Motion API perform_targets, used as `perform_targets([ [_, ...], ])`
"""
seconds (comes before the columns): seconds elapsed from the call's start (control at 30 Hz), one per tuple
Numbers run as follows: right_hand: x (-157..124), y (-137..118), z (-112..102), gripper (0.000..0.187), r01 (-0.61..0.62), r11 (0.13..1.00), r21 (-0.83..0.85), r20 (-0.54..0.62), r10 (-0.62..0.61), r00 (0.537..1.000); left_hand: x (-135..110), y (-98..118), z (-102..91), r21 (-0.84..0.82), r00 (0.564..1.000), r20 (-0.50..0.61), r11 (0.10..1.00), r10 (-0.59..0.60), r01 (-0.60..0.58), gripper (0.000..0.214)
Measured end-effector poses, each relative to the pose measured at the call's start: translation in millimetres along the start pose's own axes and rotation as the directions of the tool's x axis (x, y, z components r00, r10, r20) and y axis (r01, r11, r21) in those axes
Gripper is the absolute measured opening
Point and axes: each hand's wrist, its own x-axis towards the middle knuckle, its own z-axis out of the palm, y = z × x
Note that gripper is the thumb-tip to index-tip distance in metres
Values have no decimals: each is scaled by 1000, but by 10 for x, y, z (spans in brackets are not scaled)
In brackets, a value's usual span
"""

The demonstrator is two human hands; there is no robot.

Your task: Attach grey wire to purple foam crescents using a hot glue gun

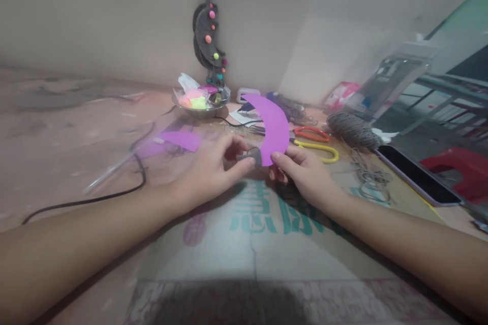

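A purple crescent cut-out [275,124] stands raised above the printed board, its curved tip pointing up and left. Grey yarn [254,154] is wrapped round its lower end. My left hand [223,162] pinches the yarn at that wrapped end, with thumb and forefinger closed. With the thumb in front and the fingers behind, my right hand [303,170] grips the crescent near its lower right edge. A thin strand of yarn [253,244] runs down across the board below my hands.
Behind the crescent lie red-handled scissors [312,134] and yellow-handled scissors [322,152]. A grey yarn ball [353,131] and a phone [419,175] are on the right. A metal bowl [202,110] stands at the back; a decorated dark crescent [206,35] hangs above. Purple scraps [177,139] lie left.
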Motion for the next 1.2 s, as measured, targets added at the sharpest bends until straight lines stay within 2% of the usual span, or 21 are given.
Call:
perform_targets([
  [0.1, 5, 7, -7, 33, -10, 1000, 25, 10, 10, 1000, -23, 0, 7, 92, 994, -29, 990, 109, -106, 29],
  [0.2, -1, -1, -10, 34, 13, 1000, 16, 31, -14, 999, -26, 5, 1, 153, 982, -10, 971, 189, -185, 19],
  [0.33, -11, -13, -12, 33, 55, 998, 18, 53, -56, 997, -19, 21, -29, 197, 975, 4, 955, 223, -220, 11],
  [0.5, -12, -26, -10, 31, 60, 998, 22, 52, -61, 997, -37, 42, -53, 208, 965, -8, 945, 261, -254, 19],
  [0.57, -13, -34, -4, 32, 55, 998, 3, 51, -55, 997, -37, 44, -49, 179, 974, -28, 960, 225, -217, 27],
  [0.63, -19, -35, 3, 32, 57, 998, -31, 45, -56, 997, -25, 41, -40, 144, 990, -40, 981, 138, -131, 30],
  [0.7, -29, -29, 9, 32, 73, 994, -78, 40, -70, 997, -2, 34, -31, 115, 999, 1, 992, 49, -49, 27],
  [0.8, -44, -19, 18, 31, 102, 984, -147, 42, -97, 994, 29, 24, -28, 77, 996, 85, 997, -17, 10, 25],
  [1.03, -50, -37, 33, 32, 117, 974, -196, 56, -108, 993, 40, 33, -34, 51, 994, 106, 999, -25, 19, 19],
  [1.2, -30, -9, 8, 42, 123, 990, -70, 74, -118, 990, 46, 27, -29, 56, 995, 92, 998, -41, 36, 20],
])
